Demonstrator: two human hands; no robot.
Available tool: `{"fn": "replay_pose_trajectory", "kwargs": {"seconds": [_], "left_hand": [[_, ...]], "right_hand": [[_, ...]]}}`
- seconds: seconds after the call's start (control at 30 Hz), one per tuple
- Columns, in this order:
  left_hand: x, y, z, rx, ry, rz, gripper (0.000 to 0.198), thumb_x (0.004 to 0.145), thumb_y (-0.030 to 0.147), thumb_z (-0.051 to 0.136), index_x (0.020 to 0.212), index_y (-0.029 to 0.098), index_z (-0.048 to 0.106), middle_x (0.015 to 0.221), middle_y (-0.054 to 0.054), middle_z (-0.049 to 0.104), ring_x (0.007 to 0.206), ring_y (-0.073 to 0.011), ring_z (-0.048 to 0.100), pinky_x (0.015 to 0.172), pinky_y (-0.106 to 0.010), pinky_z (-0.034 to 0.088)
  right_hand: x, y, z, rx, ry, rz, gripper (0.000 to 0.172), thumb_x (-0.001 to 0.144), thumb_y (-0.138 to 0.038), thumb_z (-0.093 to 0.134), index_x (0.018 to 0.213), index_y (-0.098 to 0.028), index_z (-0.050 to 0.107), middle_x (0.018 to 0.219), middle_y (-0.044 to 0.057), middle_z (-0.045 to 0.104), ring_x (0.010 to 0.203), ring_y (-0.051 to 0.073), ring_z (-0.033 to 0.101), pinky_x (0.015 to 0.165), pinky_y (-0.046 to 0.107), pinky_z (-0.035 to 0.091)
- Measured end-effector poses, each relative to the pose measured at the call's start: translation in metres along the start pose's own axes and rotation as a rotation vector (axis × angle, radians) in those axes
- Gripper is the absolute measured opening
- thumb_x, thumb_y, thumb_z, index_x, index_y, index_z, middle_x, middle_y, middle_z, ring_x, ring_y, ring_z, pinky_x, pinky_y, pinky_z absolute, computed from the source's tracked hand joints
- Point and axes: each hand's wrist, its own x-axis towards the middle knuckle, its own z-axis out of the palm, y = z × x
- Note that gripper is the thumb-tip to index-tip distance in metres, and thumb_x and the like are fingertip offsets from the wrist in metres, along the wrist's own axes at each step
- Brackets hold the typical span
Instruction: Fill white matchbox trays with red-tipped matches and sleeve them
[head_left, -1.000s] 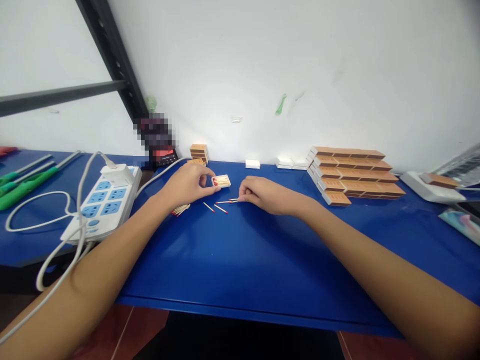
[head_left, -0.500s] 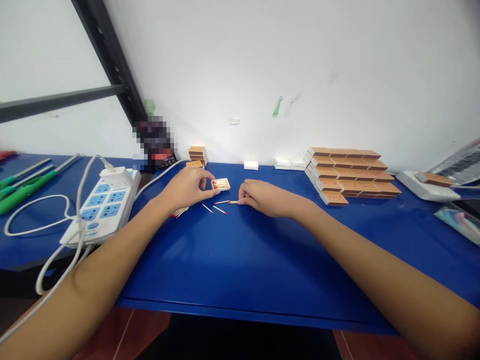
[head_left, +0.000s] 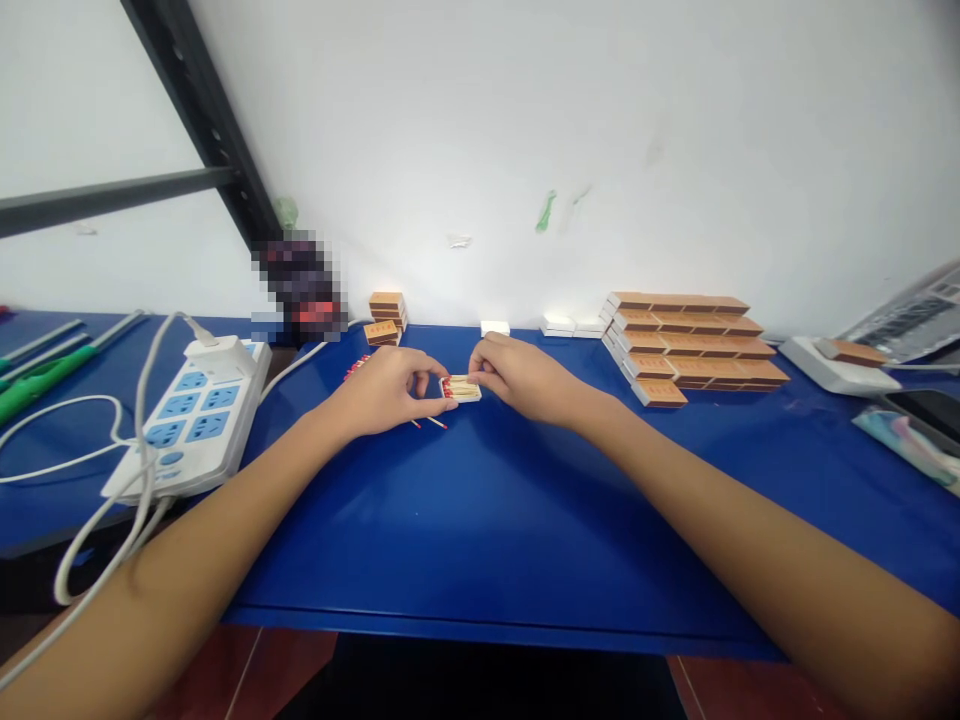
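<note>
A small white matchbox tray (head_left: 469, 399) holds a row of pale matches (head_left: 460, 387) with red heads toward the left. Thumb and fingers of my left hand (head_left: 386, 392) grip the tray at its left end. At the tray's right end, my right hand (head_left: 521, 378) is closed in a pinch over the matches, with the tail of a match at its fingertips; the fingers partly hide it. Loose matches (head_left: 437, 422) lie on the blue table just below my left hand. More red-headed matches (head_left: 355, 369) show behind that hand, mostly covered by it.
Stacked matchboxes (head_left: 697, 345) stand at the right by the wall, with a smaller matchbox stack (head_left: 386, 308) at the left. White trays (head_left: 571, 326) lie along the back. A power strip (head_left: 191, 420) with looping white cables (head_left: 142, 470) sits left, beside my left forearm.
My left hand has brought the tray right and slightly nearer. My right hand has lifted a match from the table to the tray's right end. The view has shifted slightly.
</note>
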Motion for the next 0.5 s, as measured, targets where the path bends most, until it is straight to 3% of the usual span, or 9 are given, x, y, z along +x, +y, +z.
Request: {"fn": "replay_pose_trajectory", "kwargs": {"seconds": [0.3, 0.43, 0.5], "left_hand": [[0.000, 0.002, -0.002, -0.123, 0.068, -0.067, 0.036, 0.078, 0.045, 0.088, 0.101, 0.018, 0.082, 0.063, 0.002, 0.064, 0.056, -0.0119, 0.052, 0.055, -0.027, 0.038], [0.000, 0.001, -0.005, -0.164, 0.096, -0.103, 0.033, 0.080, 0.044, 0.085, 0.101, 0.018, 0.081, 0.062, 0.003, 0.063, 0.053, -0.0104, 0.049, 0.053, -0.026, 0.036], [0.001, -0.002, -0.008, -0.128, 0.127, -0.111, 0.032, 0.081, 0.044, 0.084, 0.099, 0.018, 0.081, 0.062, 0.003, 0.064, 0.053, -0.0104, 0.049, 0.054, -0.026, 0.037]], "right_hand": [[0.000, -0.004, -0.003, 0.159, 0.162, -0.083, 0.015, 0.101, -0.026, 0.059, 0.094, -0.018, 0.069, 0.091, 0.004, 0.059, 0.077, 0.016, 0.053, 0.074, 0.031, 0.040], [-0.001, -0.014, 0.005, 0.219, 0.299, -0.070, 0.015, 0.103, -0.029, 0.056, 0.100, -0.020, 0.067, 0.090, 0.003, 0.059, 0.075, 0.016, 0.051, 0.073, 0.031, 0.041], [-0.002, -0.018, 0.013, 0.212, 0.290, -0.067, 0.014, 0.103, -0.029, 0.056, 0.100, -0.020, 0.066, 0.087, 0.002, 0.059, 0.075, 0.016, 0.050, 0.073, 0.030, 0.040]]}}
